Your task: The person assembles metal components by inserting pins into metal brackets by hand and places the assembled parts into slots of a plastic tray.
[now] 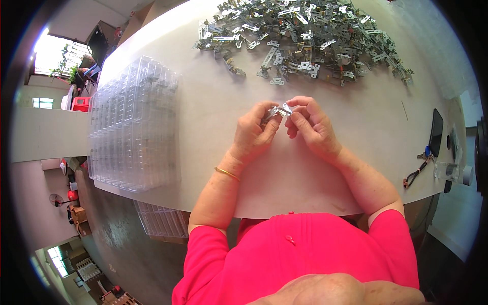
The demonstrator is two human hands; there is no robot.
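Note:
My left hand (pixel 255 129) pinches a small silvery metal fitting (pixel 278 111) between thumb and fingers, above the middle of the table. My right hand (pixel 316 127) is closed on the right end of the same fitting, its thumb and fingertips pressed to it. The fitting looks like a stamped bracket with holes; my fingers cover part of it. Beyond my hands lies a wide heap of similar metal fittings (pixel 305 38), silvery with some brass-coloured bits. One loose fitting (pixel 277 81) lies at the heap's near edge.
Stacked clear plastic trays (pixel 134 122) stand on the table's left side. More trays (pixel 161 219) sit lower, beside the table's front edge. At the right lie a dark phone (pixel 436 133), keys on a black strap (pixel 418 173), a clear bottle (pixel 452 173) and a thin stick (pixel 405 110).

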